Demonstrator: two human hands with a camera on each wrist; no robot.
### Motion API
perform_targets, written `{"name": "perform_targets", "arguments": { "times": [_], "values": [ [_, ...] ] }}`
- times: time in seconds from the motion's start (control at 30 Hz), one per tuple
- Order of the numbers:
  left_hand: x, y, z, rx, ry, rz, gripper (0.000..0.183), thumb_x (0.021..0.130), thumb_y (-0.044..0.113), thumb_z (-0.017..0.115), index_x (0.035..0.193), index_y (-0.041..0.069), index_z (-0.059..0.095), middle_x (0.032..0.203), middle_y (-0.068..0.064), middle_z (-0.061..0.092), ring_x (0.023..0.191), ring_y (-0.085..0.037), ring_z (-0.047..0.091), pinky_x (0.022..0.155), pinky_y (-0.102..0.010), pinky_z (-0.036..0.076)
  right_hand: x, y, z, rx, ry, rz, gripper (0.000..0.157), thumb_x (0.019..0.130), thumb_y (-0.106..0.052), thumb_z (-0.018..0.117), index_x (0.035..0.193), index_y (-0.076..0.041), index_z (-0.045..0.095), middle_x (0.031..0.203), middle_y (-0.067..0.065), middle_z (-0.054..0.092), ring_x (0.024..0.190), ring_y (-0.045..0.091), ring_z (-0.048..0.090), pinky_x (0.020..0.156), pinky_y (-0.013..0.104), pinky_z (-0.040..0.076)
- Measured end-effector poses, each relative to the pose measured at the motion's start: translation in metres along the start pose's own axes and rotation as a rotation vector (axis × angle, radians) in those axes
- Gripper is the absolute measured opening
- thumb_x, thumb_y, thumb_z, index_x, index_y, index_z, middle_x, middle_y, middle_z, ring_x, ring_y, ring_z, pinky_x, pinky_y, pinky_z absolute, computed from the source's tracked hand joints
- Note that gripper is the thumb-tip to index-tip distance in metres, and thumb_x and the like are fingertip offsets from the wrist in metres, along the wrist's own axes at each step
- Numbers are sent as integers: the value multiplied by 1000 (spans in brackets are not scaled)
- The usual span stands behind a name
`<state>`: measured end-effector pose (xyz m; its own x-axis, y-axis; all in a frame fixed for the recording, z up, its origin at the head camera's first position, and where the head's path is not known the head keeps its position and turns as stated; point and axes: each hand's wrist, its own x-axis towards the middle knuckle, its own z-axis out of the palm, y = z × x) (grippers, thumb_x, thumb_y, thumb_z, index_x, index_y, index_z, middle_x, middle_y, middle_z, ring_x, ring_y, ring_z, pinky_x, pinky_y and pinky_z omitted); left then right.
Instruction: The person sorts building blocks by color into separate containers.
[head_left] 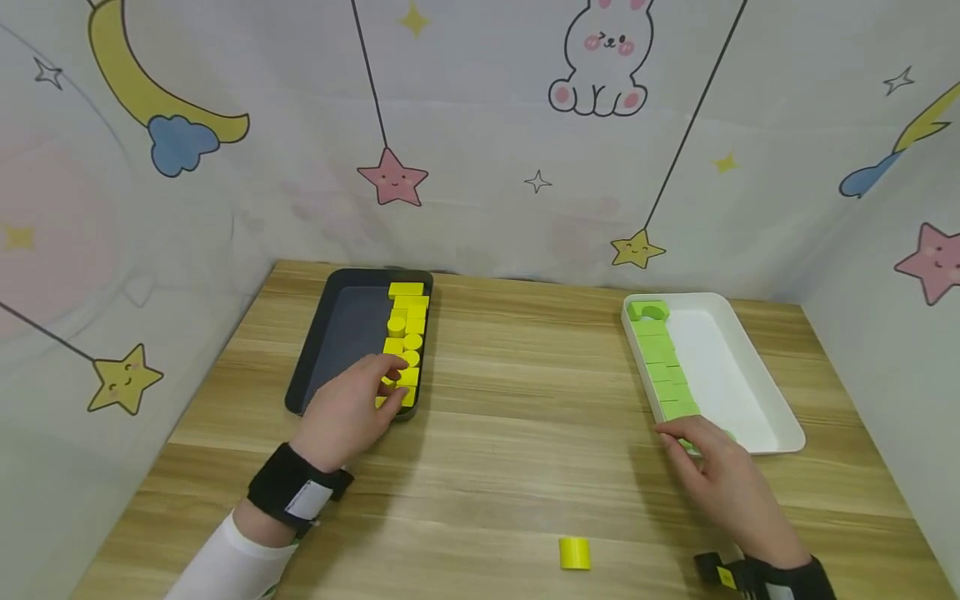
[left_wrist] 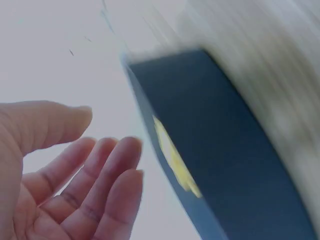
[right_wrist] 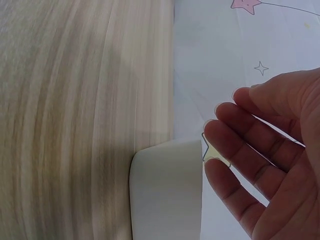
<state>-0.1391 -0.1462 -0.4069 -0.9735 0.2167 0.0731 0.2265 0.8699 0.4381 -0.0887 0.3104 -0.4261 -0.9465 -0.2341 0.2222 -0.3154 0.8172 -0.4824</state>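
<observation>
My left hand point(head_left: 347, 410) is over the near right part of a dark tray point(head_left: 345, 308), thumb and fingers apart with nothing between them. Yellow blocks point(head_left: 408, 304) line that tray's right side, some hidden behind my fingers. In the left wrist view the fingers point(left_wrist: 117, 185) curve loosely beside the blurred tray wall point(left_wrist: 215, 130). My right hand point(head_left: 723, 479) hovers at the near left corner of a white tray point(head_left: 757, 400), holding nothing. Green blocks point(head_left: 663, 358) run along that tray's left side. The right wrist view shows loosely bent fingers point(right_wrist: 245, 150) by the white wall point(right_wrist: 167, 190).
One yellow block point(head_left: 575, 553) with a curved top lies by itself on the wooden table point(head_left: 517, 400), near the front between both hands. A patterned cloth point(head_left: 480, 167) rises behind the table and along its sides.
</observation>
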Motion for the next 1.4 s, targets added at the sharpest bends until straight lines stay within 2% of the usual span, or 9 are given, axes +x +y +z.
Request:
{"name": "perform_targets", "arguments": {
  "times": [0.2,0.3,0.43,0.6,0.77,1.0,1.2,1.3,1.4],
  "values": [
    [-3,53,16,-38,-16,170,36,86,23,72,120,20,60,103,4,65,78,-8,59,59,-23,50,-1,1,1,1,2,3,16,91,-10,66,105,-18,67,102,-4,65,89,10,55,57,28,52],
    [-9,78,33,-54,-100,299,33,89,29,70,120,20,61,106,5,65,80,-4,59,62,-22,51,-1,1,1,-3,3,6,16,91,-11,66,105,-19,66,102,-6,64,90,10,55,57,28,53],
    [-20,107,60,-62,-278,482,31,90,31,68,119,20,63,106,6,64,80,-1,56,67,-21,51,0,1,1,-8,8,10,15,92,-13,65,105,-21,66,102,-8,63,90,9,55,58,29,53],
    [-33,136,85,-47,-494,716,40,90,31,68,129,26,59,117,13,61,98,5,53,83,-16,48,-1,3,1,0,16,0,15,92,-13,65,105,-21,66,101,-6,64,88,9,54,57,28,51],
    [-42,156,98,45,-513,904,44,91,31,68,133,28,56,127,13,58,112,0,51,93,-17,44,-2,5,0,0,30,-7,15,93,-15,64,106,-24,66,102,-7,64,90,7,54,58,29,52],
    [-46,153,103,68,-470,912,31,88,26,71,119,27,66,116,12,61,97,0,52,80,-11,42,-1,6,-1,-9,36,-15,13,94,-19,63,105,-27,65,103,-10,62,90,6,53,58,29,52],
    [-44,140,100,12,-451,868,28,88,12,66,114,24,65,114,11,60,97,-2,51,83,-11,42,0,6,0,-7,33,-4,13,93,-16,65,104,-22,67,102,-9,63,91,6,54,60,30,54],
    [-39,132,95,-37,-426,792,29,87,10,66,112,24,65,114,11,60,99,-3,50,86,-15,44,-1,6,0,-8,26,5,13,93,-16,64,105,-21,67,102,-8,63,91,7,54,58,29,53],
    [-27,118,85,-74,-349,675,31,85,8,67,111,25,65,115,11,60,101,-6,50,87,-21,47,-2,6,-1,-13,33,-2,14,93,-16,64,105,-23,66,103,-8,63,90,7,53,57,28,52]
  ]
}}
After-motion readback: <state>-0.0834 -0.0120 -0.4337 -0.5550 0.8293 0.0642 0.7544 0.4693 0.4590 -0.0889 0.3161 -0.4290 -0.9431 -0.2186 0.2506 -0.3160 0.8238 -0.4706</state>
